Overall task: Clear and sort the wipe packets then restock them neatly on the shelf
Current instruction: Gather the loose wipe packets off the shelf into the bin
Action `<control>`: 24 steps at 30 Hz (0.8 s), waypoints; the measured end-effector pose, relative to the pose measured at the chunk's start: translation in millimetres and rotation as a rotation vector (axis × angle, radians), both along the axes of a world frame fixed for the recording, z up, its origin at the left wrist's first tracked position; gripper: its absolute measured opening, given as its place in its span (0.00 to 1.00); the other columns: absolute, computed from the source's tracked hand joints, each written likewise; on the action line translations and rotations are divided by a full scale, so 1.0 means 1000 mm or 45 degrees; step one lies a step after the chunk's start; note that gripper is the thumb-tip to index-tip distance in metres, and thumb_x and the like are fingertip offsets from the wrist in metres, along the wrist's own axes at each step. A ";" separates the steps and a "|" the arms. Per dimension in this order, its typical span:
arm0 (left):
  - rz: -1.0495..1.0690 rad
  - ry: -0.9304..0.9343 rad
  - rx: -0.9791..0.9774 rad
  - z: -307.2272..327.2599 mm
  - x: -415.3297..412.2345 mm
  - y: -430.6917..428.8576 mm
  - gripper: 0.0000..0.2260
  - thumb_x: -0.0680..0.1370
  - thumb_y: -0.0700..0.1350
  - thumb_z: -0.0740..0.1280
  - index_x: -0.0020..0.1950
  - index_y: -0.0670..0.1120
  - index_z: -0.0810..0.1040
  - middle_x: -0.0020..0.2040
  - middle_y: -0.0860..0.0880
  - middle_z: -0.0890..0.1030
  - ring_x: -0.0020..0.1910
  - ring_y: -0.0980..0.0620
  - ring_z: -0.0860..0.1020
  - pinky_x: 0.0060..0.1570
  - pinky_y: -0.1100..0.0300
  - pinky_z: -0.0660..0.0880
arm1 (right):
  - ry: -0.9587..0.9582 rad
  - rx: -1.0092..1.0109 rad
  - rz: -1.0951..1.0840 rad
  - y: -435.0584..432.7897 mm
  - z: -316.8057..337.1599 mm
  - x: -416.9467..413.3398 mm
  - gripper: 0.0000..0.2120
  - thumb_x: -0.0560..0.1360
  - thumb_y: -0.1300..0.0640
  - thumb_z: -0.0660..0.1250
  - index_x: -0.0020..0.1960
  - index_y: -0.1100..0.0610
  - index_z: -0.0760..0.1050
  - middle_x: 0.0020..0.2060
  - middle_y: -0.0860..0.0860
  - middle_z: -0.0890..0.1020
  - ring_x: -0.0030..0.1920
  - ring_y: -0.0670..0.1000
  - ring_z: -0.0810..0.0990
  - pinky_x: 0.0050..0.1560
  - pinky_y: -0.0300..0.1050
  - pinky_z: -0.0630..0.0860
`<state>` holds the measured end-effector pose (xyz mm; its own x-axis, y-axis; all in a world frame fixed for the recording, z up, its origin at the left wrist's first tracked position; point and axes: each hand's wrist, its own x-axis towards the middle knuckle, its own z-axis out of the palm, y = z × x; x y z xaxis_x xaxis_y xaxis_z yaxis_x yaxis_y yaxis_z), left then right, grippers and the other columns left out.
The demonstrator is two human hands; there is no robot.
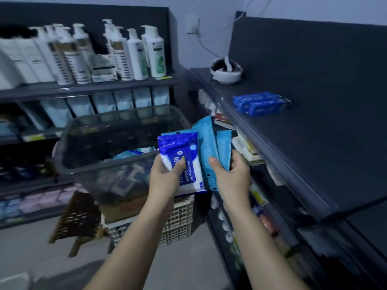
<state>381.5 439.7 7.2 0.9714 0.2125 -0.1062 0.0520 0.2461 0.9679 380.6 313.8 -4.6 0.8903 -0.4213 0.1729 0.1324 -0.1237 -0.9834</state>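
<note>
The work looks to be in the sorting step, with packets divided by kind between the two hands. The left hand [165, 176] has its fingers curled round the lower part of a dark blue and white soft plastic packet printed "Alcohol Wipes" [178, 147], thumb pressed on its front. The right hand [232, 176] grips a fanned bunch of light blue foil wipe packets [206, 143], thumb in front and fingers behind; how many there are I cannot tell. Both lots are held upright in the air, touching each other, above the near corner of a clear plastic storage bin [94, 143] that has more blue packets at its bottom. Just to the right runs the dark grey flat shelf [314, 143], which carries a pair of blue cardboard boxes [260, 103] and a white bowl [226, 74] farther back. The next move probably calls for setting one kind down on the shelf, edges squared and faces turned one way, keeping the two kinds apart.
</note>
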 end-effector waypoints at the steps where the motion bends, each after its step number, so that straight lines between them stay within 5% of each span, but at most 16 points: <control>1: 0.025 0.001 0.002 0.000 0.007 0.013 0.07 0.78 0.37 0.66 0.53 0.47 0.76 0.50 0.46 0.84 0.49 0.46 0.83 0.50 0.49 0.80 | 0.009 0.002 0.032 0.012 -0.001 0.010 0.07 0.73 0.59 0.72 0.48 0.50 0.77 0.43 0.47 0.84 0.44 0.48 0.83 0.49 0.56 0.80; 3: 0.076 0.004 0.028 -0.002 0.022 0.037 0.07 0.78 0.38 0.66 0.54 0.46 0.76 0.50 0.46 0.84 0.46 0.49 0.83 0.47 0.54 0.81 | 0.026 -0.007 0.085 0.036 -0.002 0.031 0.07 0.73 0.58 0.72 0.46 0.47 0.77 0.44 0.46 0.84 0.44 0.47 0.83 0.49 0.55 0.81; 15: 0.243 0.041 0.319 -0.016 0.159 0.143 0.06 0.77 0.42 0.68 0.53 0.49 0.75 0.49 0.47 0.84 0.46 0.47 0.84 0.49 0.44 0.80 | 0.053 -0.139 0.327 0.127 -0.018 0.195 0.07 0.73 0.57 0.72 0.49 0.50 0.77 0.43 0.45 0.83 0.44 0.46 0.82 0.49 0.53 0.81; 18: 0.246 0.161 0.572 -0.026 0.207 0.163 0.06 0.77 0.43 0.68 0.48 0.53 0.73 0.47 0.50 0.82 0.45 0.48 0.82 0.50 0.44 0.79 | 0.120 -0.311 0.382 0.134 -0.024 0.248 0.07 0.74 0.57 0.71 0.51 0.52 0.77 0.44 0.45 0.83 0.45 0.48 0.82 0.49 0.51 0.80; 24: -0.042 0.463 1.238 -0.064 0.279 0.189 0.09 0.77 0.44 0.66 0.56 0.45 0.72 0.53 0.45 0.80 0.52 0.43 0.78 0.53 0.49 0.76 | 0.472 -0.963 0.554 0.137 -0.057 0.330 0.07 0.73 0.55 0.69 0.50 0.54 0.74 0.48 0.51 0.82 0.49 0.57 0.79 0.42 0.45 0.73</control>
